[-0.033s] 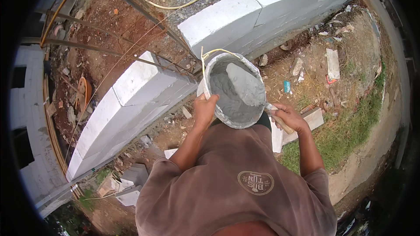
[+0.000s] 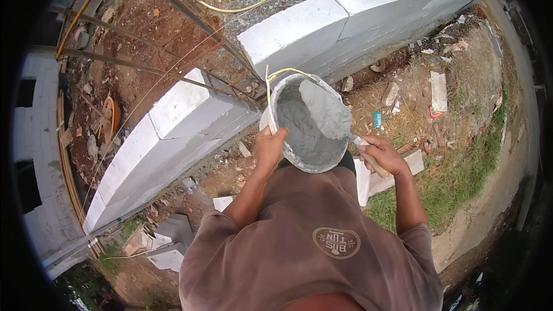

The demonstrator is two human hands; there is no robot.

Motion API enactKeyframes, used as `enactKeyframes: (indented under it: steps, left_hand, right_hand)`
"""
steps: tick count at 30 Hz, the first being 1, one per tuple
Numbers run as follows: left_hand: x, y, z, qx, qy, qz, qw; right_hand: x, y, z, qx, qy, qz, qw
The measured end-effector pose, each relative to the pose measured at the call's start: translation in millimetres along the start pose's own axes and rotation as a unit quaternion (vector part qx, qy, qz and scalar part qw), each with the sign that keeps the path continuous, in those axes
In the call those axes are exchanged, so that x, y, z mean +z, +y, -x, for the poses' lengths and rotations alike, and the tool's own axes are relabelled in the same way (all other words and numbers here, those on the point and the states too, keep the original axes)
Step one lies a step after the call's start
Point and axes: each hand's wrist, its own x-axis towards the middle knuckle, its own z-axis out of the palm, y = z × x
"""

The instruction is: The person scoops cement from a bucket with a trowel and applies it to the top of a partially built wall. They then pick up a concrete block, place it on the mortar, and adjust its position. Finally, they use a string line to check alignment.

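The right hand [image 2: 385, 155] is closed around the handle of a trowel [image 2: 325, 109], and the left hand [image 2: 271, 150] is clasped on the near left side of a bucket [image 2: 266, 121], with the thumb set at the rim; the fingers beneath are hidden. The bucket is held tilted in front of the body, between the two hands. The trowel is pointed forward and to the left from the right hand, its long axis slanted across the right part of the bucket's mouth. Its blade is coated with grey mortar [image 2: 296, 129]; whether the mortar below is touched by it cannot be told. The right hand is placed just outside the rim, nearer the blade than the left. Beyond the bucket, a white block wall [image 2: 299, 31] is seen.
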Motion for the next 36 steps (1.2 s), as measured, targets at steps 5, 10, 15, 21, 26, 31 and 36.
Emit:
enactKeyframes:
  steps: [5, 10, 15, 21, 26, 31, 36]
  left_hand:
    - [18.5, 8.5, 19.4, -0.005, 0.073, 0.100, 0.992]
    - [26.2, -11.8, 39.9, -0.017, 0.194, 0.162, 0.967]
    - [21.7, -32.3, 61.2, -0.052, 0.348, 0.222, 0.909]
    - [19.8, -57.5, 87.9, -0.015, 0.472, 0.278, 0.836]
    - [5.7, -72.6, 98.2, 0.008, 0.515, 0.301, 0.803]
    - [-6.3, -82.8, 99.7, -0.018, 0.517, 0.283, 0.808]
    - [-6.5, -85.3, 91.2, -0.029, 0.487, 0.204, 0.849]
  right_hand:
    - [-48.8, -107.1, -32.1, -0.201, 0.036, 0.208, 0.957]
    - [-65.2, -168.6, -108.0, -0.430, 0.138, 0.524, 0.722]
    - [-50.5, -133.5, -163.0, -0.446, 0.156, 0.562, 0.679]
    - [-84.5, -115.0, -141.2, -0.466, 0.080, 0.549, 0.689]
    - [-107.9, -108.5, -177.1, -0.465, 0.193, 0.525, 0.686]
    - [-110.2, -87.8, -162.5, -0.431, 0.193, 0.539, 0.697]
    - [-97.6, -71.3, -107.4, -0.360, 0.027, 0.517, 0.776]
